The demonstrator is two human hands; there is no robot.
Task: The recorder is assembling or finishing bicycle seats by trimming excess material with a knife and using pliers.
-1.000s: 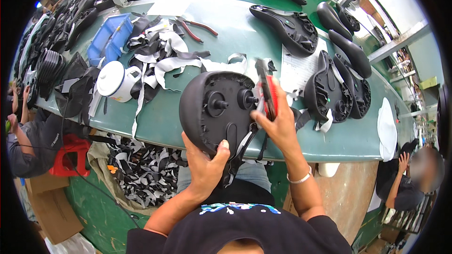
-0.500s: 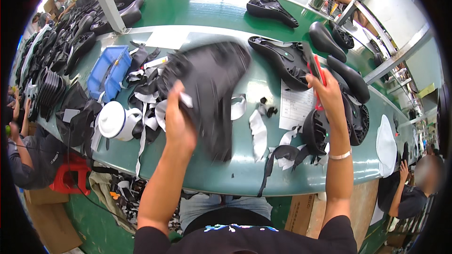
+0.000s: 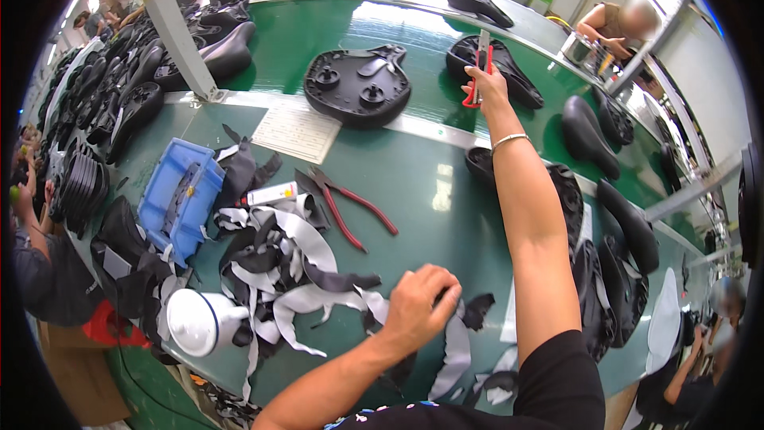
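My right hand (image 3: 491, 89) reaches over the green conveyor, closed round a red utility knife (image 3: 482, 72) with its blade end pointing away from me. Behind the knife a black bicycle saddle (image 3: 509, 80) lies underside up. My left hand (image 3: 420, 306) hovers low over the near part of the bench, fingers loosely curled and thumb apart, with nothing visible in it. Grey and black trimmed strips (image 3: 306, 306) lie beside and below that hand. A wide black saddle (image 3: 358, 87) rests underside up at the conveyor's near edge. Red-handled pliers (image 3: 350, 207) lie on the bench.
A blue bin (image 3: 181, 195), a white lidded enamel mug (image 3: 195, 320) and a printed sheet (image 3: 298, 134) are on the bench. More saddles (image 3: 617, 287) sit at right, and many are heaped at far left. A metal post (image 3: 175, 28) rises there. Other people work around.
The saddle has left my left hand and now lies on the conveyor edge. My right hand has moved forward with the knife; my left has come back nearer me. The view has shifted.
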